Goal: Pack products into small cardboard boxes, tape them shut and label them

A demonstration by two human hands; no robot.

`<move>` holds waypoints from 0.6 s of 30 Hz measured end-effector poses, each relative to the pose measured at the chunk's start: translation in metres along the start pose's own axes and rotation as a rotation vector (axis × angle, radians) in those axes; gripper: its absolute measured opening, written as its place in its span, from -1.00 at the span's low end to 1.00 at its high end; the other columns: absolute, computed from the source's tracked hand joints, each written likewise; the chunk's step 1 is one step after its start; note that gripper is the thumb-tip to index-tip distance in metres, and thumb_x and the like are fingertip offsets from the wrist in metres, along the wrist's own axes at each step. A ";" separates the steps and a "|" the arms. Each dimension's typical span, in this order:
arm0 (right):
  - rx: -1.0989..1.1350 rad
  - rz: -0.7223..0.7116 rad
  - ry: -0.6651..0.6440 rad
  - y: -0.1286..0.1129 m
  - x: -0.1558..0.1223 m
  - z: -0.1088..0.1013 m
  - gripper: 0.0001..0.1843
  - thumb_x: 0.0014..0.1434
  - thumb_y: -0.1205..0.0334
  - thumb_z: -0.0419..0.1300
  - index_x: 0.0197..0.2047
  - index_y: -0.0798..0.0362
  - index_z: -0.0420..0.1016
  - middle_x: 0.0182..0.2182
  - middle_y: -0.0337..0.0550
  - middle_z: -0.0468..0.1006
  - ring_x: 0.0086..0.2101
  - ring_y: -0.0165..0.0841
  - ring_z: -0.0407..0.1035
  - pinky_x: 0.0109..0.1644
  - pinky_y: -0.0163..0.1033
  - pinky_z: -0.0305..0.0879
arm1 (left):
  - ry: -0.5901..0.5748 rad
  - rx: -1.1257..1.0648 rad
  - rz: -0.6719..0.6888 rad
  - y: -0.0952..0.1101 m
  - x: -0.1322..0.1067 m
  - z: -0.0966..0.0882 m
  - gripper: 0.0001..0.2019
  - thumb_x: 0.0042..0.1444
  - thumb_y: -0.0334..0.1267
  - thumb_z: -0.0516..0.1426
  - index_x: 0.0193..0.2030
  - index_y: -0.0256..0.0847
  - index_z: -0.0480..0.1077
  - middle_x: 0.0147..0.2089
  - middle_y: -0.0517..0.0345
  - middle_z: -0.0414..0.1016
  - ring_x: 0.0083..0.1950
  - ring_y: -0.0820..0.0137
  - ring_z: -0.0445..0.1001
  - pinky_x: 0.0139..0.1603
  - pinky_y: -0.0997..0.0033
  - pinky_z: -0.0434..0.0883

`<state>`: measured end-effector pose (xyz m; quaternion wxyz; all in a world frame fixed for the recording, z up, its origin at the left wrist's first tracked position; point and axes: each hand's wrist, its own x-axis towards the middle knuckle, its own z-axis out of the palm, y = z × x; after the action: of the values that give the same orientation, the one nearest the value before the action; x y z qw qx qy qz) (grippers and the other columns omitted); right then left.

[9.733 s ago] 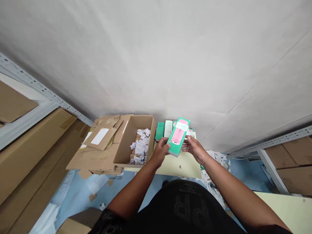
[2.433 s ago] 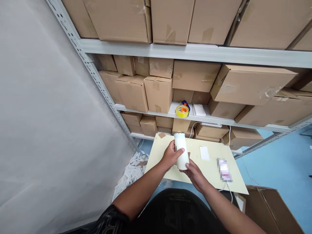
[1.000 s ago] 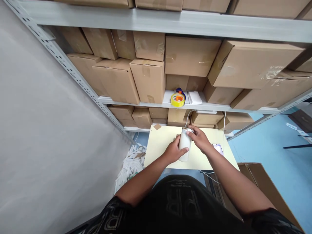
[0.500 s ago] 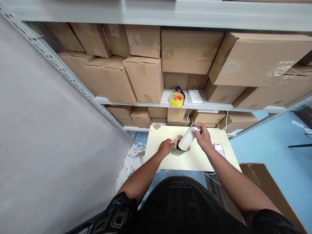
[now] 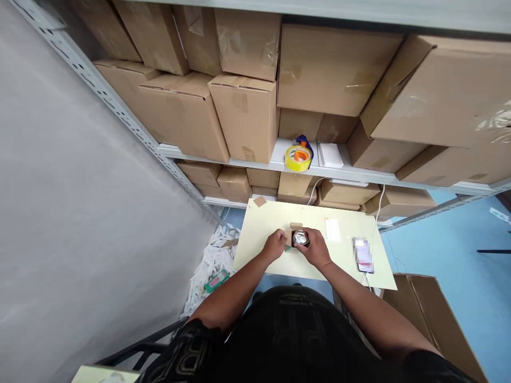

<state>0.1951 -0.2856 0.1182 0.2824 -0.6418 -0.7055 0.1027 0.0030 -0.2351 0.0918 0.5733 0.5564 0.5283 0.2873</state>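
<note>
A small open cardboard box (image 5: 296,226) with a green outside stands on the pale yellow table (image 5: 253,242). Inside it sits a white tumbler, upright, with only its shiny metal lid (image 5: 301,237) showing. My right hand (image 5: 317,249) is closed round the lid's right side, at the box's mouth. On the other side, my left hand (image 5: 274,246) pinches the box's left flap. The tumbler's white body is hidden by the box and my right hand.
Shelves with several cardboard boxes (image 5: 243,119) rise behind the table. A yellow tape roll (image 5: 298,159) lies on a shelf. On the table are a phone (image 5: 362,255), a white paper (image 5: 332,230) and a brown cardboard piece (image 5: 260,201). White scraps (image 5: 203,260) cover the floor at left.
The tumbler has gone from tilted and mostly out of the box to upright and down inside it. My right hand has moved down and left with it. My left hand stays at the box.
</note>
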 end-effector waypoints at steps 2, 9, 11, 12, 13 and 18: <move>-0.034 -0.036 -0.003 0.001 -0.004 0.004 -0.42 0.12 0.06 0.37 0.15 0.07 0.40 0.00 0.11 0.53 0.03 0.03 0.37 0.15 0.16 0.36 | -0.011 -0.004 0.025 -0.002 -0.002 0.001 -0.83 0.29 -0.12 0.13 -0.25 -0.15 0.33 -0.26 0.22 0.47 -0.27 0.41 0.52 -0.23 0.40 0.54; -0.002 -0.061 0.007 0.006 -0.019 -0.009 -0.39 0.18 -0.02 0.32 0.24 -0.02 0.37 0.24 0.14 0.35 0.24 0.05 0.24 0.30 0.23 0.27 | 0.041 0.039 0.098 -0.007 -0.009 0.001 -0.84 0.29 -0.12 0.11 -0.22 -0.15 0.37 -0.32 0.25 0.45 -0.25 0.40 0.48 -0.14 0.36 0.51; 0.052 0.005 0.070 0.014 -0.028 -0.016 -0.41 0.23 0.02 0.27 0.28 -0.02 0.31 0.23 0.14 0.34 0.26 0.02 0.23 0.31 0.22 0.27 | 0.036 0.039 0.133 -0.006 -0.011 0.001 -0.82 0.30 -0.12 0.07 -0.20 -0.14 0.40 -0.29 0.23 0.47 -0.23 0.39 0.49 -0.11 0.34 0.50; 0.092 0.033 0.066 0.019 -0.033 -0.019 -0.43 0.25 0.05 0.24 0.29 -0.03 0.30 0.22 0.12 0.36 0.24 -0.01 0.27 0.29 0.20 0.31 | 0.025 0.036 0.160 -0.005 -0.012 0.000 -0.81 0.32 -0.12 0.05 -0.19 -0.14 0.41 -0.26 0.21 0.49 -0.20 0.38 0.49 -0.09 0.33 0.49; 0.139 0.052 0.032 0.024 -0.036 -0.020 -0.43 0.27 0.07 0.21 0.31 -0.05 0.27 0.22 0.10 0.37 0.19 -0.05 0.33 0.24 0.16 0.38 | 0.013 0.038 0.191 -0.003 -0.013 0.000 -0.79 0.32 -0.12 0.03 -0.19 -0.14 0.43 -0.22 0.19 0.51 -0.16 0.36 0.50 -0.06 0.33 0.48; 0.244 0.029 -0.132 0.033 -0.039 -0.016 -0.34 0.27 0.15 0.20 0.40 -0.12 0.18 0.26 0.00 0.39 0.09 -0.15 0.46 0.15 0.07 0.49 | -0.004 0.115 0.140 0.006 -0.001 0.001 -0.71 0.10 -0.16 0.25 -0.07 -0.17 0.40 -0.03 0.04 0.51 -0.01 0.27 0.50 0.09 0.22 0.43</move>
<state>0.2321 -0.3215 0.1042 0.3099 -0.6047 -0.6954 0.2340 0.0054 -0.2352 0.0974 0.5199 0.6248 0.5026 0.2946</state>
